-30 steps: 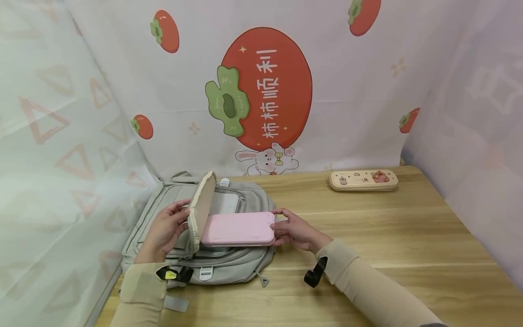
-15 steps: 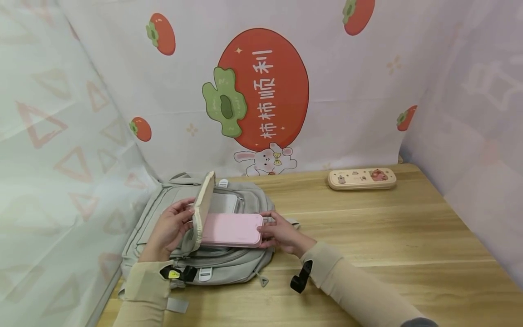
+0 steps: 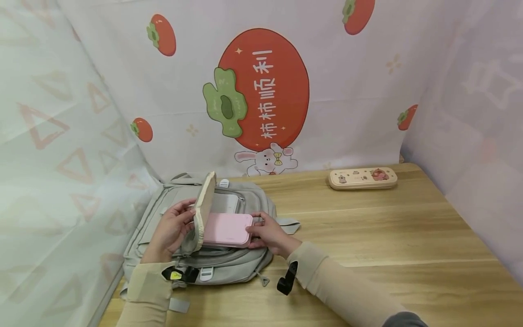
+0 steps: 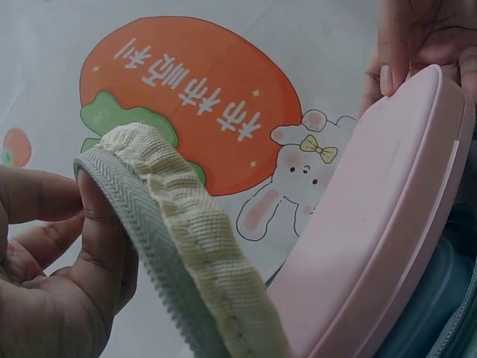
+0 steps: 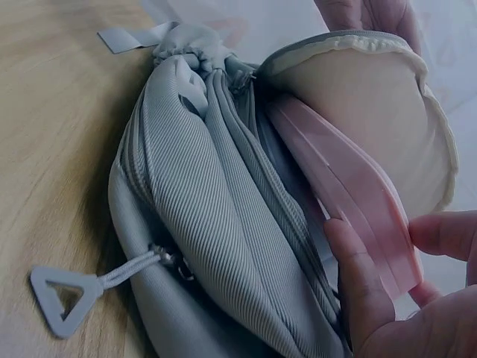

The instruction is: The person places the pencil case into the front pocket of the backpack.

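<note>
The pink case [image 3: 226, 228] is partly inside the open backpack [image 3: 234, 271]

The backpack lies flat on the tabletop [image 3: 392, 236], at the left. The left end of the pink case is hidden behind the raised flap [image 3: 205, 195], and its right end sticks out to the right hand [image 3: 269, 234]. The fingers of this hand are clamped on that end, from both faces, as the right wrist view shows well. The left hand [image 3: 173, 229] holds the flap by its zipped edge; its fingers are pinched on this edge, and the flap stands nearly upright.

On the far side of the pink case, a white thing [image 3: 229, 204] is partly visible in the same opening; one cannot tell what it is. A triangular zip pull [image 5: 67, 298] is at the near right side of the backpack. A grey strap [image 3: 289, 225] shows just beyond the right hand.

A cream case [image 3: 362, 178] with small pictures rests near the back edge of the tabletop, well apart from the backpack. Behind is a pale cloth [image 3: 347, 91] printed with red fruits [image 3: 273, 91] and a rabbit [image 3: 267, 159].
</note>
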Demonstrator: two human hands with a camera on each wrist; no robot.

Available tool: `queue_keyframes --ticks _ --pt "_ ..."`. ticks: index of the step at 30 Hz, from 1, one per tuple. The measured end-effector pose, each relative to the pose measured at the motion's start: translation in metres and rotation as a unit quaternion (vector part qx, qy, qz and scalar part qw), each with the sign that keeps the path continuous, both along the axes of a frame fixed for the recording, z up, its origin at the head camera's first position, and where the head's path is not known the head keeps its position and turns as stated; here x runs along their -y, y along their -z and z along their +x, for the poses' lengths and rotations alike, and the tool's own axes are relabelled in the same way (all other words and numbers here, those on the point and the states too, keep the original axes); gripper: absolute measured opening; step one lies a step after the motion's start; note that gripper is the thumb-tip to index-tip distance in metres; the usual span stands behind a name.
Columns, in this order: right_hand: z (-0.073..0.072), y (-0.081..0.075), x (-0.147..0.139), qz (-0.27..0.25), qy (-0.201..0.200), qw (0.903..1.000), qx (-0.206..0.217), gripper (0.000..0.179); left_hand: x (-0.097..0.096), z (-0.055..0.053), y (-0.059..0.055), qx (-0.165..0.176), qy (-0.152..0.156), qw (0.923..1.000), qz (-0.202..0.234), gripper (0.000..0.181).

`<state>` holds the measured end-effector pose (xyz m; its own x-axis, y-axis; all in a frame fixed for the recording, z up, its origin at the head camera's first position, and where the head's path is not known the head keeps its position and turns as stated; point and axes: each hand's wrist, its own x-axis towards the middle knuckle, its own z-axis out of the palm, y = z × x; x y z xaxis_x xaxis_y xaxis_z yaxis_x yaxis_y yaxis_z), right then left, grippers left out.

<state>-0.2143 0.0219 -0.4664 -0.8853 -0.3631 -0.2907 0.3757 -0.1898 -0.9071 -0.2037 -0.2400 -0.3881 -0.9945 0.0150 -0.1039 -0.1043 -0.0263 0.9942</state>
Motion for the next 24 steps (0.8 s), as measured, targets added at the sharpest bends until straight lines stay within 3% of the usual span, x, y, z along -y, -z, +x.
queue_keyframes --ticks 24 --pt "-0.003 0.002 0.034 0.031 0.015 0.9991 -0.022 0.047 0.010 0.004 0.006 -0.011 -0.008 0.9991 0.039 0.029"
